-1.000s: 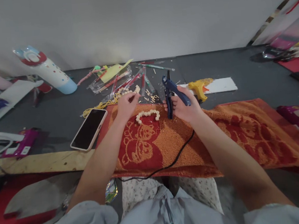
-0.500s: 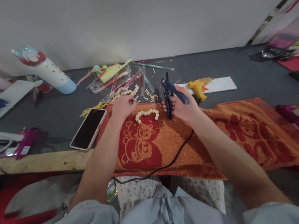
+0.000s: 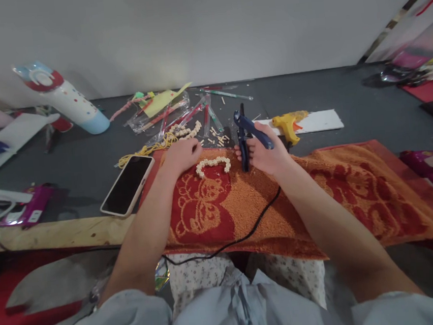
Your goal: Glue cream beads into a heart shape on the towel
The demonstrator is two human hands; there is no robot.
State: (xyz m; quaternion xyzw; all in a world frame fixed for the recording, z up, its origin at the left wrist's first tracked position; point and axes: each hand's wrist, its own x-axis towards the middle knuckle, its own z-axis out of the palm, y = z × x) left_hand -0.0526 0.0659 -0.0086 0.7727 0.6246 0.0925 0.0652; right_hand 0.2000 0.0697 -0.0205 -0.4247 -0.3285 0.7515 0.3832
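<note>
My left hand (image 3: 183, 155) rests at the towel's back edge with its fingers curled inward. Whatever they may hold is hidden. Just behind it lie several short cream sticks (image 3: 220, 140) and a cream beaded strand (image 3: 190, 131). In my right hand (image 3: 271, 152) is a blue-handled pliers-like tool (image 3: 254, 131), its handles spread and its dark jaws pointing up and away. Between my hands, a curved row of cream beads (image 3: 212, 163) lies on the orange and red towel (image 3: 249, 200), touched by neither hand.
A phone (image 3: 127, 185) lies left of my left arm. Beyond it are yellow cord (image 3: 142, 151), plastic-wrapped pieces (image 3: 185, 117) and a tilted white bottle (image 3: 77, 107). Right of the pliers, a yellow glue gun (image 3: 287, 125) rests over a white strip (image 3: 322, 121). A black cable (image 3: 228, 244) crosses the towel.
My left hand has shifted slightly right, and its fingertips have turned down toward the loose sticks' near side. My right hand and the pliers stay almost still.
</note>
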